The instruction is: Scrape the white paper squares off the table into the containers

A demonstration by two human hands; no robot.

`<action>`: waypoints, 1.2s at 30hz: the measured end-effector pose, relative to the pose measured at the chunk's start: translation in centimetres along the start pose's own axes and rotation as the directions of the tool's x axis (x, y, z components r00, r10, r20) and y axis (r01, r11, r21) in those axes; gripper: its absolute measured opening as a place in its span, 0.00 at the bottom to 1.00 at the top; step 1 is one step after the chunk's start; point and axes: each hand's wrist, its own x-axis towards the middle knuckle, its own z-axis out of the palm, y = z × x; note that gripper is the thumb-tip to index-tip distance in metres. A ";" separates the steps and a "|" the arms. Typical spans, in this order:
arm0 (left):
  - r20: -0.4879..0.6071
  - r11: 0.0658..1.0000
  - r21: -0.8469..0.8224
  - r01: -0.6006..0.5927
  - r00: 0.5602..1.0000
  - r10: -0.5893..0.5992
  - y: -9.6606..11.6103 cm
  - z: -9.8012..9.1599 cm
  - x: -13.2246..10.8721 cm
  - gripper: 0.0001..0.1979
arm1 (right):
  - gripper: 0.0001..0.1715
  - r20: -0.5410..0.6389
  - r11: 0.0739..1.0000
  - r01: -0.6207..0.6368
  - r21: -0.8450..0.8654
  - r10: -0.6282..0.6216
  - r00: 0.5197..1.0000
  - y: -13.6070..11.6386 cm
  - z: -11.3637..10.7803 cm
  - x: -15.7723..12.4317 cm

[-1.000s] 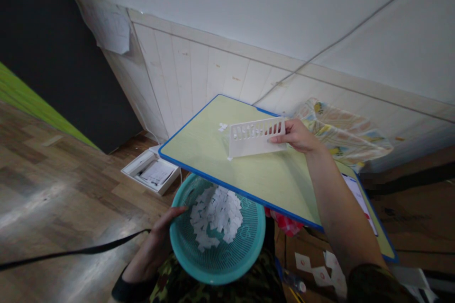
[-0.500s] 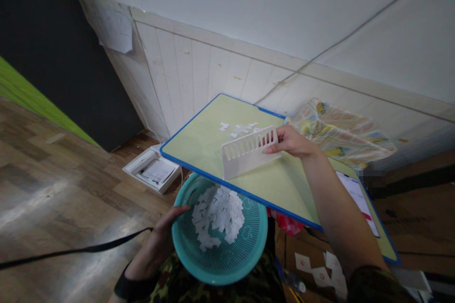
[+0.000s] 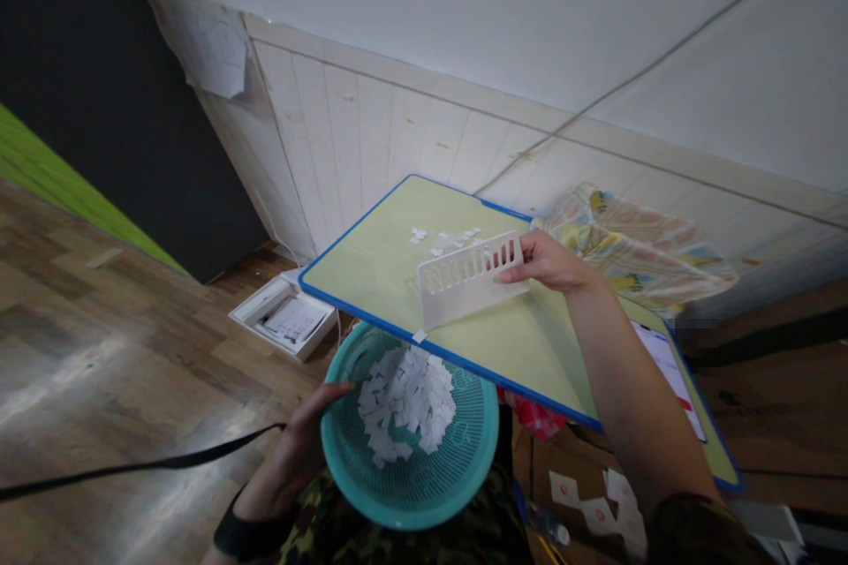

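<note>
My left hand (image 3: 316,415) grips the left rim of a teal plastic basket (image 3: 411,508), with the thumb over the edge. Inside lies a heap of small white paper pieces (image 3: 411,397). The basket sits under the front edge of a pale green table (image 3: 371,256) with a blue border. Above the tabletop, my right hand (image 3: 547,263) holds a flat white plastic plate with slots (image 3: 464,291) by its right end, tilted on its long edge. Beyond the plate lie several loose paper bits (image 3: 454,240). One more bit (image 3: 420,336) rests at the blue edge, by the plate's lower left corner.
A phone (image 3: 669,375) lies at the table's right end, partly behind my forearm. Patterned cloth (image 3: 636,256) is bunched by the wall. An open white box (image 3: 284,318) sits on the floor at left. Paper squares (image 3: 596,512) lie low at right.
My right hand and the slotted plate have shifted slightly right and up. A paper bit at the blue edge now shows beside the plate's corner. My left hand and the basket stay put.
</note>
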 end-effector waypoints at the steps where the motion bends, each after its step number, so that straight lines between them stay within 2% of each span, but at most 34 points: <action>1: -0.004 1.000 0.000 0.007 1.000 -0.007 0.0 0.0 0.0 0.04 | 0.19 0.008 1.000 0.000 -0.004 0.000 1.000 -0.1 0.1 0.0; 6: 0.005 1.000 -0.012 0.018 1.000 -0.018 0.0 -0.1 0.0 0.07 | 0.19 0.045 1.000 0.007 -0.026 -0.006 0.999 -0.3 0.3 0.0; 12: 0.005 0.999 -0.027 0.019 1.000 -0.018 -0.2 -0.6 0.3 0.06 | 0.18 0.036 1.000 0.017 0.007 -0.017 0.999 -0.3 0.5 0.0; 14: 0.007 0.999 -0.029 0.022 1.000 -0.022 -0.3 -0.7 0.4 0.06 | 0.19 -0.001 0.999 0.021 0.035 -0.021 1.000 -0.5 0.2 -0.3; 17: 0.008 0.999 -0.024 0.026 1.000 -0.026 -0.4 -0.7 0.5 0.06 | 0.19 -0.129 0.995 0.055 0.087 -0.043 0.991 -0.7 -0.6 -1.0; 19: 0.005 1.000 -0.018 0.021 1.000 -0.021 -0.4 -0.6 0.5 0.06 | 0.19 -0.273 0.982 0.132 0.136 -0.091 0.958 -0.7 -1.3 -1.2; 21: 0.001 1.000 -0.017 0.017 1.000 -0.017 -0.3 -0.4 0.5 0.05 | 0.21 -0.426 0.956 0.231 0.179 -0.137 0.894 -0.3 -1.8 -1.2; 23: -0.002 1.000 -0.016 0.008 1.000 -0.008 -0.2 -0.3 0.5 0.04 | 0.23 -0.529 0.939 0.280 0.201 -0.136 0.838 0.6 -1.9 -0.9; 32: -0.027 0.999 -0.015 0.043 0.999 -0.044 -0.8 -0.5 1.2 0.05 | 0.24 -0.692 0.982 0.153 0.109 -0.035 0.721 6.9 -0.9 -1.1; 34: -0.018 0.998 -0.006 0.055 0.998 -0.056 -1.1 -0.5 1.5 0.05 | 0.24 -0.705 0.985 0.142 0.095 -0.035 0.708 7.5 -0.5 -0.9; 36: 0.013 0.996 -0.003 0.084 0.996 -0.084 -1.4 -0.5 1.6 0.07 | 0.24 -0.697 0.988 0.130 0.081 -0.038 0.717 7.6 0.0 -0.5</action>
